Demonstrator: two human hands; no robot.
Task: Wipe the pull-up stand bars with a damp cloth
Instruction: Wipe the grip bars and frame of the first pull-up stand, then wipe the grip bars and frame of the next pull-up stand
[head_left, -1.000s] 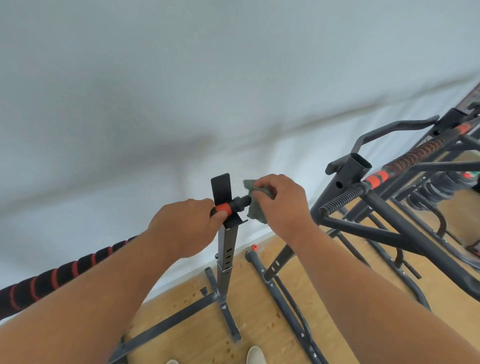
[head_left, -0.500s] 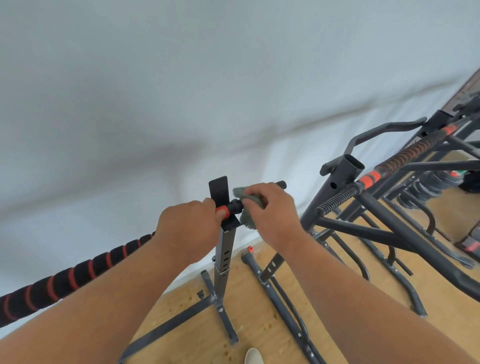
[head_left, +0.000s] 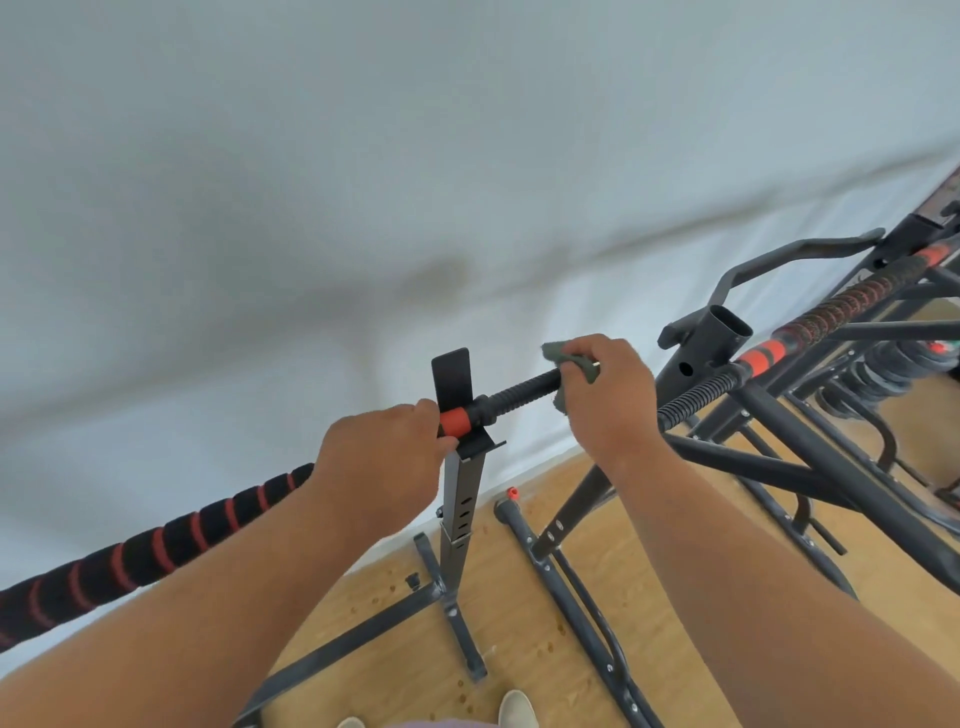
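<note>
A black bar with red bands (head_left: 156, 540) runs from the lower left up to the top of a grey upright post (head_left: 460, 514). My left hand (head_left: 382, 460) grips the bar at its red collar, right beside the post's cradle. Past the cradle the bar's black threaded end (head_left: 524, 392) sticks out to the right. My right hand (head_left: 605, 397) holds a grey-green cloth (head_left: 563, 358) wrapped over the tip of that threaded end.
A second dark stand (head_left: 711, 343) with a red-and-black bar (head_left: 831, 319) stands close on the right, its braces and feet spreading over the wooden floor (head_left: 524, 623). A white wall (head_left: 363, 182) is right behind. My shoe tips (head_left: 514, 709) show at the bottom edge.
My right hand has slid the cloth outward along the threaded end, from next to the cradle to its tip, which bares the thread. My left hand has kept its grip.
</note>
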